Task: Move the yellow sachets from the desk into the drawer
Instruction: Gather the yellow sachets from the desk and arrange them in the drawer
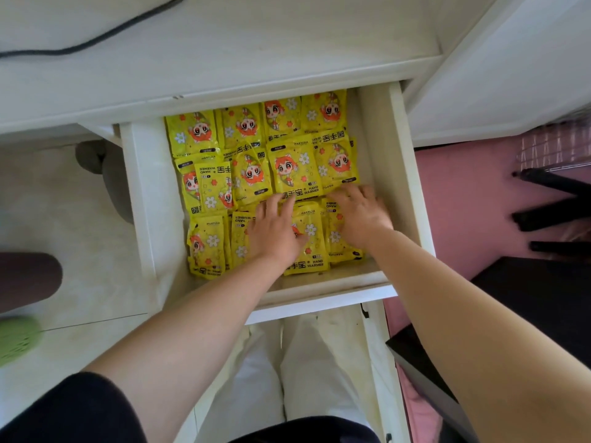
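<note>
The white drawer (396, 174) is pulled out below the desk top (224, 52). Several yellow hand-warmer sachets (246, 174) with a red-haired cartoon figure lie in rows across its floor, some overlapping. My left hand (271, 228) rests palm down on the front row, fingers spread over one sachet (311, 238). My right hand (361, 215) lies flat on the sachets at the front right, fingers pointing left. Neither hand grips a sachet. No sachet shows on the visible part of the desk.
A black cable (96, 39) runs over the desk top at the far left. Pink floor (463, 193) with black furniture legs (553, 212) lies to the right, pale floor tiles (48, 203) to the left. My white trouser legs (303, 372) stand under the drawer front.
</note>
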